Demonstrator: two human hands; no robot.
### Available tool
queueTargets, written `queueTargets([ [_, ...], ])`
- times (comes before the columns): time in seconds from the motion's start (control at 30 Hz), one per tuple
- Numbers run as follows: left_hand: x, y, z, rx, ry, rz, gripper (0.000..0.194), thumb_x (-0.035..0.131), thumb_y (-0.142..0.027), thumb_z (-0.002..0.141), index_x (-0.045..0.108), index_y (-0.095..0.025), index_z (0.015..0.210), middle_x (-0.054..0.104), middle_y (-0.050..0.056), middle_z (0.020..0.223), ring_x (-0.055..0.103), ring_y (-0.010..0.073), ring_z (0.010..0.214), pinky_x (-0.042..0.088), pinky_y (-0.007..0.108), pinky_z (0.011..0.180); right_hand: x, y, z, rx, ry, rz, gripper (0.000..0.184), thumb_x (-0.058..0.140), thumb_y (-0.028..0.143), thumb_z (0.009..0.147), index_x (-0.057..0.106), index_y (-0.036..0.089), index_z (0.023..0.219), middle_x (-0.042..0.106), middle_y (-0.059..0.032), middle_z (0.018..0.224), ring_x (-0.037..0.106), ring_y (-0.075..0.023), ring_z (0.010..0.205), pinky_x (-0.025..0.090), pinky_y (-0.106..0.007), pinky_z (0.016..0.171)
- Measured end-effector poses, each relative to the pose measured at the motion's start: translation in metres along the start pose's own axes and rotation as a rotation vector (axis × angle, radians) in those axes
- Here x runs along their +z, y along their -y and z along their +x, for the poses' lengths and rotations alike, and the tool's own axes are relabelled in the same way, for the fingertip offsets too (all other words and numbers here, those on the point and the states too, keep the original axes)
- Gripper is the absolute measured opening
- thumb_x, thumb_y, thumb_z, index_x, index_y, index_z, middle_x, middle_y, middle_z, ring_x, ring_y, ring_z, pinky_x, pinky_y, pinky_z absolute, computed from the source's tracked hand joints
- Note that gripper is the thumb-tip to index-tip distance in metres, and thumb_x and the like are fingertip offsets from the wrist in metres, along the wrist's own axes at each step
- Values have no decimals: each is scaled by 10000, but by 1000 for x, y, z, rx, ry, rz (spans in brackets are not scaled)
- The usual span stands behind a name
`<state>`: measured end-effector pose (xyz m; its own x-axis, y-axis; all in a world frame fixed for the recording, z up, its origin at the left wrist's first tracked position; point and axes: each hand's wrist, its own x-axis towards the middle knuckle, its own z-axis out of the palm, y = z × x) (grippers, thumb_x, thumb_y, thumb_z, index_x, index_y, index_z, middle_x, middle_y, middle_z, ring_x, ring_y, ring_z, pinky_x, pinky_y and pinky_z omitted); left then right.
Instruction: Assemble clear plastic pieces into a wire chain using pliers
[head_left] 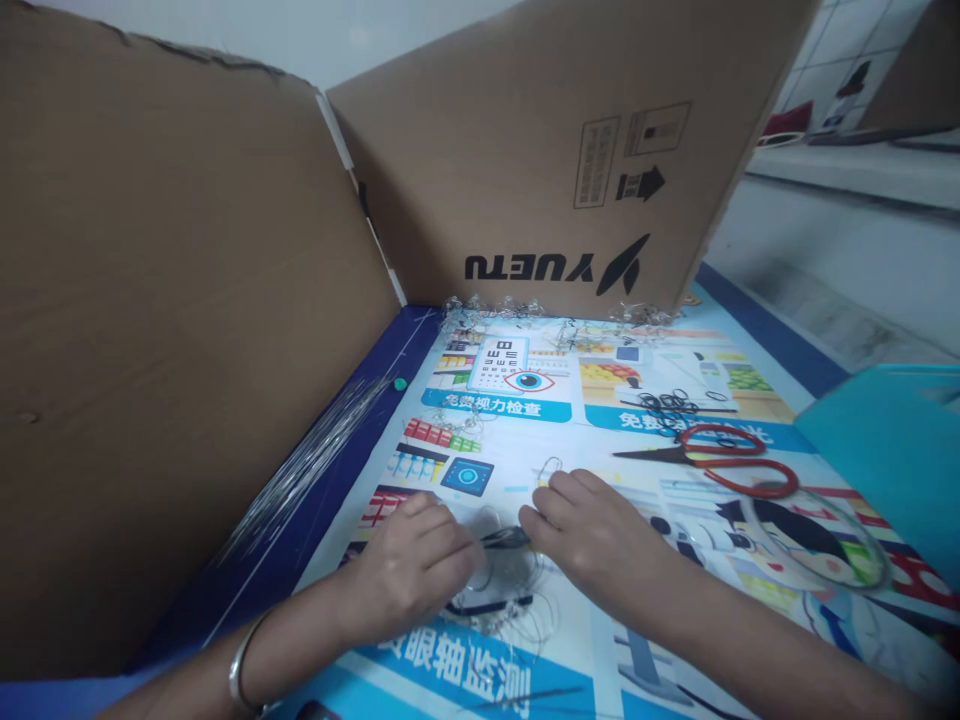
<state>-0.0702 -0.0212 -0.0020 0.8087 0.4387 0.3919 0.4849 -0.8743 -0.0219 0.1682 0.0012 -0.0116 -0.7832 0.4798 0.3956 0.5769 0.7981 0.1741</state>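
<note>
My left hand (420, 560) is closed, its fingertips pinched at one end of a short, dark, strand-like piece (504, 538). At the other end my right hand (589, 525) is closed on it too. Blur hides exactly what this piece is. Under and just in front of both hands, thin wire loops (536, 625) lie in a loose tangle on the printed sheet (510, 470). A small wire loop (551, 465) shows beyond my right fingers. Red-handled scissors (739, 462) rest to the right of that hand, blades pointing left.
Tall cardboard panels (465, 180) stand at the left and back. Straight thin wires (307, 455) lie along the left edge, near a small green bit (400, 384). Clear tangled pieces (502, 312) line the back. Black rings (667, 402), a clear round object (874, 550) and a turquoise box (892, 440) are right.
</note>
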Motion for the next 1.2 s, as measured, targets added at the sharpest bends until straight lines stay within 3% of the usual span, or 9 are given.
queueTargets([
  [0.23,-1,-6,0,80,15,44,176,427,-83,883,555,-122,998,662,49,811,511,154,687,344,325,621,-2,6,1,-27,14,-20,50,582,127,796,576,162,831,526,-19,739,425,-191,716,281,-335,654],
  [0.7,3,4,12,33,84,-44,134,460,-73,847,561,-158,869,628,29,809,512,151,733,347,306,666,9,19,-3,308,166,221,105,657,135,705,595,219,694,573,3,696,483,-175,682,279,-313,622],
  [1.03,8,18,14,-226,49,-548,109,436,-128,872,516,-157,804,574,27,785,513,132,770,405,262,703,8,8,-12,306,115,230,79,647,148,732,604,214,728,564,1,703,478,-176,703,283,-299,636],
  [1.2,7,24,15,-364,56,-786,158,463,-215,886,519,-150,753,557,24,753,523,126,727,424,255,685,9,5,-14,223,82,179,147,618,69,716,576,208,743,541,1,706,441,-176,698,265,-304,632],
])
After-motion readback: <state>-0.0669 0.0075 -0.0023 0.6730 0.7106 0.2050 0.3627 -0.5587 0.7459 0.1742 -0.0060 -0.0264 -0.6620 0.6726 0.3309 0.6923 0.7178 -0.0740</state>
